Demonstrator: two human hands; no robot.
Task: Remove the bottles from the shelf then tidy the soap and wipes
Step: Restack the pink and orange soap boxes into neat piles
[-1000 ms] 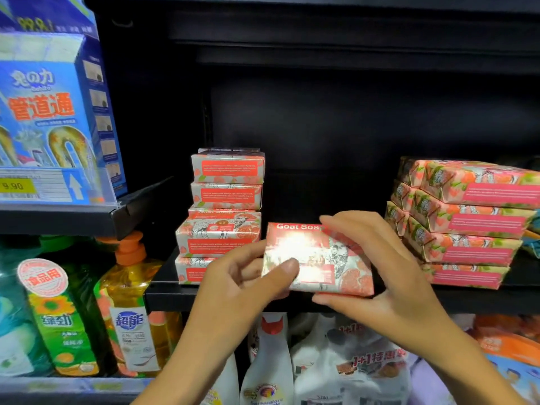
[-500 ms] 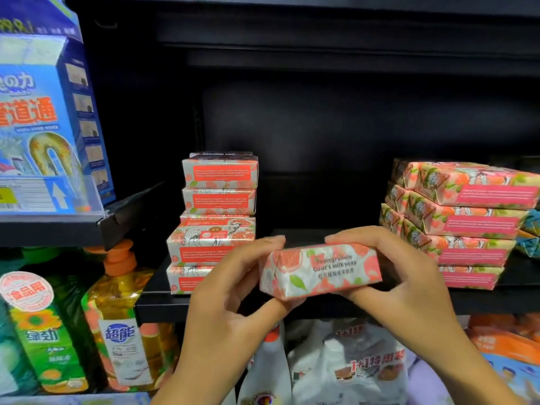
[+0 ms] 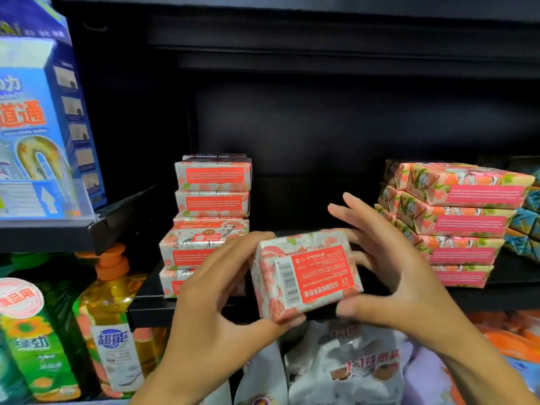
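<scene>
- Fingers point(image 3: 233, 252) of the left hand point(image 3: 210, 302) curl round the soap bar point(image 3: 309, 276), thumb beneath; the right hand point(image 3: 403, 276) pinches its other end, upper fingers splayed free.
- It sits at frame centre, before the shelf point(image 3: 152, 312) lip, barcode face showing, print upside down.
- Probably best: turn a red side panel outward, then lay it square on the stack point(image 3: 210, 200) at centre left.

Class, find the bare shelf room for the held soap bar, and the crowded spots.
Free: the shelf gap behind the soap bar, between the left soap stack and right soap stack. Crowded: below, bottles and bags packed together.
</scene>
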